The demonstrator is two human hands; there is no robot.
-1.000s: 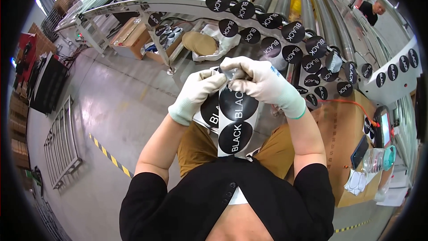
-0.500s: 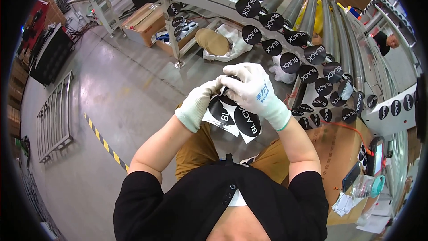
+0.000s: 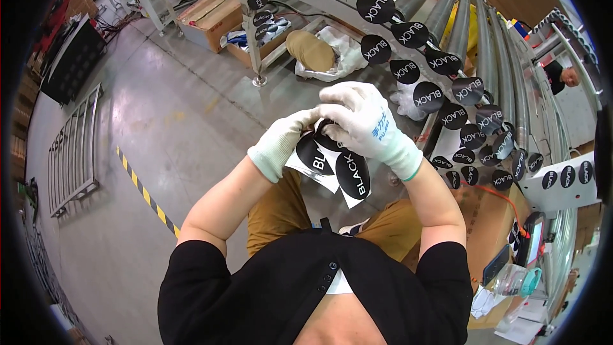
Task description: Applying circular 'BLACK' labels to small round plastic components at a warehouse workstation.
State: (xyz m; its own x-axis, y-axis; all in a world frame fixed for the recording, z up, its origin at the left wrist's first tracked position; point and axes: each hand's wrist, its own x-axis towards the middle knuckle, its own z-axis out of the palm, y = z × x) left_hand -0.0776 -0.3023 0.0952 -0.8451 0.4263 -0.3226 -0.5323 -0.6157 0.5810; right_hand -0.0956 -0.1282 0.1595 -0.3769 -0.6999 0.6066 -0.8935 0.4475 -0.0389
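Note:
In front of my chest, my left hand (image 3: pixel 285 144) and my right hand (image 3: pixel 373 124) meet, both in white work gloves. Between them is a small bunch of round black stickers (image 3: pixel 354 177) on white backing, with pale lettering, hanging below the fingers. The left fingers are closed at the top left corner of the bunch. My right hand curls over its upper edge, thumb and fingers bent inward. The fingertips hide exactly where the stickers are pinched. Nearest on the right, more round black stickers (image 3: pixel 428 97) are stuck along the conveyor frame.
A roller conveyor (image 3: pixel 485 45) runs along the right and back. Under it are cardboard boxes (image 3: pixel 214 22) and brown discs (image 3: pixel 311 50) in a white-lined tray. At lower right, a phone (image 3: pixel 496 265) and a clear bottle (image 3: pixel 511 279) lie near a carton. Another person (image 3: pixel 562 76) is at far right.
The view has shifted a little, so the conveyor sits further right and higher. Both hands stay together on the stickers, with only slight movement of the fingers.

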